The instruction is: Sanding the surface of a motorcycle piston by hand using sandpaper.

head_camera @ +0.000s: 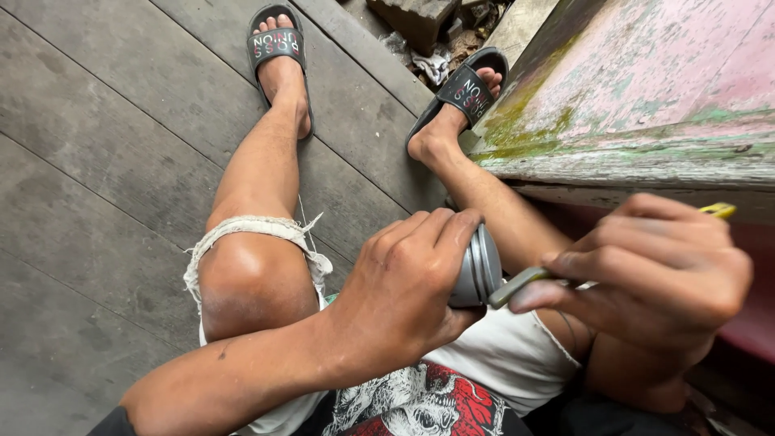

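While seated, step: I work the grey can's rim.
Left hand (404, 282): grips grey can (476, 270).
Right hand (654, 270): pinches yellow-handled tool (521, 284).
Next: steady prying pressure, I judge.

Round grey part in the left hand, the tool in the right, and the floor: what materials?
Round grey part: likely metal, dull grey with ridged, machined-looking rings; painted plastic not excluded. Tool: olive-grey tip, yellow end past the right hand, probably plastic handle; hard to tell. Floor: weathered grey wooden planks, visible grain and seams.

Head-worn view, straight down, close over lap and hands (517, 282)
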